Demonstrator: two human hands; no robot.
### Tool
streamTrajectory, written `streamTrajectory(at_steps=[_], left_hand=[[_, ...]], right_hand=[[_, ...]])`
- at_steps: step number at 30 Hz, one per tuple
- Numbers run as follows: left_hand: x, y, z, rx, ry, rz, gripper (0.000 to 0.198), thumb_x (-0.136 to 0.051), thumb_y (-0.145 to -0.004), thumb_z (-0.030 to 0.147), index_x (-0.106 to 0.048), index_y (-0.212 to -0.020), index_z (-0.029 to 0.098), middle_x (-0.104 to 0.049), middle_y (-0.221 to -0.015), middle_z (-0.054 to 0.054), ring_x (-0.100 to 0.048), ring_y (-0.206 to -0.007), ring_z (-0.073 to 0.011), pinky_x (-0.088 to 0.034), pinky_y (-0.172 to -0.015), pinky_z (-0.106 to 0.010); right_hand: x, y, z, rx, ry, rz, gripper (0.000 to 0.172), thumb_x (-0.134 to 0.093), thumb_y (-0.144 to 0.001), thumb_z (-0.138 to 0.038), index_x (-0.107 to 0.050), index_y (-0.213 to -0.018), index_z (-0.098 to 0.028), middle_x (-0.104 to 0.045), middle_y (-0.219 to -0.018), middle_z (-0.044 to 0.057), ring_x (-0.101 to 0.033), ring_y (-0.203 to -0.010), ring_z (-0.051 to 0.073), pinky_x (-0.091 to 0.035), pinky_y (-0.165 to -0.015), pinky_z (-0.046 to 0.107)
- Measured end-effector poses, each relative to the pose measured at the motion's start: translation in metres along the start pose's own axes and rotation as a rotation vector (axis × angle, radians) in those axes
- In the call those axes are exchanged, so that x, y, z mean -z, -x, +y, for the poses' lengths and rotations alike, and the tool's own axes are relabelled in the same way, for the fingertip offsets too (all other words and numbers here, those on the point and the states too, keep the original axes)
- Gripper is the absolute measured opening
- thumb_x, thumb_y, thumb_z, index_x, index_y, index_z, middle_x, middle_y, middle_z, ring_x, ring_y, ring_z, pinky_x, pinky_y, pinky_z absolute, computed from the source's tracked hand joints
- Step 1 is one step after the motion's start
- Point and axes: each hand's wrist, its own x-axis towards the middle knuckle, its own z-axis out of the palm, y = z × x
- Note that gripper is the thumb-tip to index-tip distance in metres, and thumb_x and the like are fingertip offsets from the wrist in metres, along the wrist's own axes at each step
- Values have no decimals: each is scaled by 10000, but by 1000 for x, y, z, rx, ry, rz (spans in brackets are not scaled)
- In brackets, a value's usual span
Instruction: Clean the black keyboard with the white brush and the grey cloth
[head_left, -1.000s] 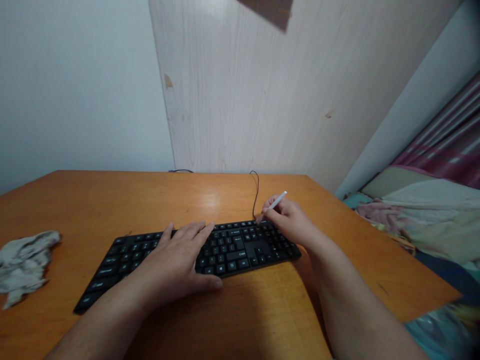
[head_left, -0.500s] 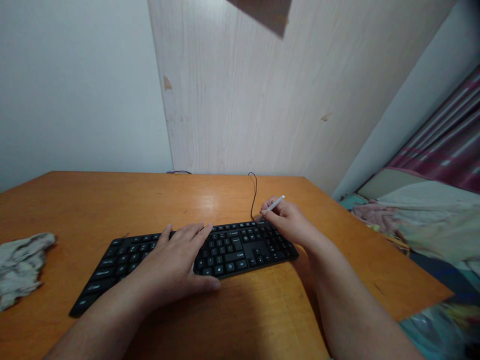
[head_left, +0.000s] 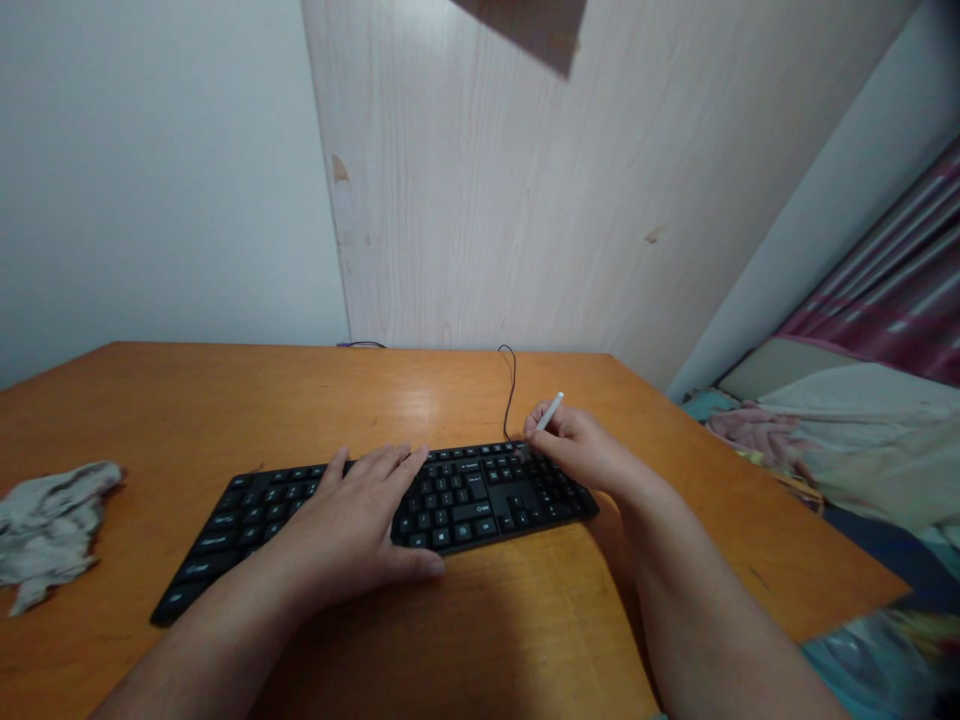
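Observation:
A black keyboard (head_left: 480, 495) lies on the orange wooden table (head_left: 225, 400), its thin black cable (head_left: 512, 385) running toward the wall. My left hand (head_left: 352, 525) rests flat on the keyboard's middle keys, fingers stretched out and thumb at the front edge. At the keyboard's far right corner my right hand (head_left: 577, 450) pinches a thin white stick (head_left: 547, 412), whose lower tip touches the top row of keys.
A crumpled grey cloth (head_left: 49, 530) lies at the table's left edge. A pale wooden panel (head_left: 487, 200) and a white wall stand behind the table. To the right, past the table edge, is a bed with colourful bedding (head_left: 847, 430).
The white stick in my right hand has tilted more upright and its tip has shifted slightly along the top key row. My left hand stays in place.

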Motion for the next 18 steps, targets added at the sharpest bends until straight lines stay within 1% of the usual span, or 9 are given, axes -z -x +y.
streamTrajectory(at_steps=[2,3,7,9,11,14,16,18], left_hand=[[1,0,1,2,3,0,1221,-636,-643,841,-261,-1618,207,-283,-1655,-159,-250,-1518,-423,-45,-1224,-652],[0,1,1,1,5,2,1221,-637,-642,840,-261,-1618,209,-290,-1653,-160,-252,-1517,-426,-48,-1223,-655],[-1,1,-1,-14,2,16,1227,-630,-648,846,-253,-1620,199,-290,-1652,-169,-258,-1513,-434,-57,-1217,-668],[-1,2,-1,-23,-2,24,1230,-622,-654,851,-246,-1621,190,-278,-1655,-177,-260,-1512,-434,-65,-1214,-673],[-1,2,-1,-32,-4,27,1228,-615,-661,856,-246,-1621,184,-274,-1654,-186,-263,-1512,-432,-72,-1212,-675],[1,3,1,-39,-12,28,1216,-614,-676,848,-243,-1620,177,-281,-1648,-200,-270,-1510,-428,-74,-1207,-681],[1,3,2,-40,-13,34,1210,-620,-680,838,-241,-1620,178,-280,-1648,-203,-267,-1511,-428,-80,-1202,-689],[1,4,2,-38,-5,36,1206,-630,-674,833,-252,-1618,186,-279,-1649,-200,-264,-1511,-431,-99,-1199,-692]], right_hand=[[1,1,1,-15,-8,-37,125,-537,-886,-271,-587,-793,-203,-611,-715,5,-587,-677,171,-433,-619,285],[2,1,1,-21,-16,-32,132,-532,-893,-277,-579,-792,-205,-605,-702,2,-584,-664,169,-432,-613,283],[1,-1,1,9,-9,51,123,-537,-914,-290,-587,-837,-209,-656,-772,21,-622,-743,185,-457,-693,298],[1,-1,0,25,21,33,131,-543,-917,-288,-597,-829,-208,-669,-799,30,-626,-769,192,-458,-716,308],[2,0,-2,25,42,-18,147,-549,-917,-292,-600,-807,-208,-656,-774,28,-616,-746,192,-454,-697,310],[5,4,-9,26,-19,-74,151,-554,-928,-310,-594,-823,-209,-652,-742,18,-623,-705,187,-449,-662,303],[6,7,-17,38,-103,-57,170,-547,-950,-341,-579,-847,-210,-678,-748,22,-648,-715,189,-454,-667,303],[8,9,-27,59,-135,-18,195,-546,-967,-375,-575,-867,-210,-710,-752,31,-657,-724,191,-454,-679,307]])
